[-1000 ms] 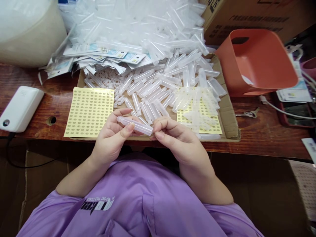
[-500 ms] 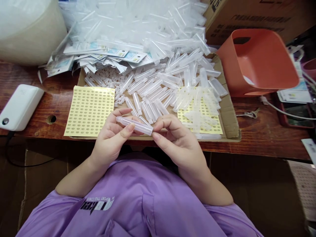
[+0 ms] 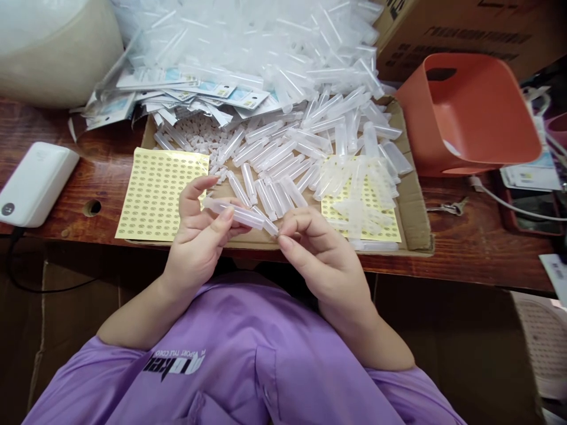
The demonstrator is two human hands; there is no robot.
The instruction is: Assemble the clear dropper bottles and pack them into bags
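My left hand [image 3: 199,227] is closed around a translucent plastic tube [image 3: 239,215], thumb on top. The tube lies nearly level, its narrow neck to the left and its wide end to the right. My right hand [image 3: 312,242] is closed in a pinch just right of that wide end, apart from it; whatever its fingertips hold is too small to make out. Under both hands, a cardboard tray [image 3: 419,233] carries several loose tubes [image 3: 270,156]. A yellow sheet of small oval stickers [image 3: 162,195] lies at the left. Another yellow sticker sheet [image 3: 328,209] is partly covered by translucent pieces at the right.
Behind the tray rises a big heap of clear tubes [image 3: 248,35], with printed cards [image 3: 212,88] in front. Small white caps [image 3: 199,137] fill the tray's left back. An orange bin [image 3: 482,118], keys [image 3: 452,208] and a white power bank [image 3: 38,183] flank it.
My left hand has drawn the tube slightly left, so its wide end is now apart from my right fingertips. The right hand has barely moved and stays pinched.
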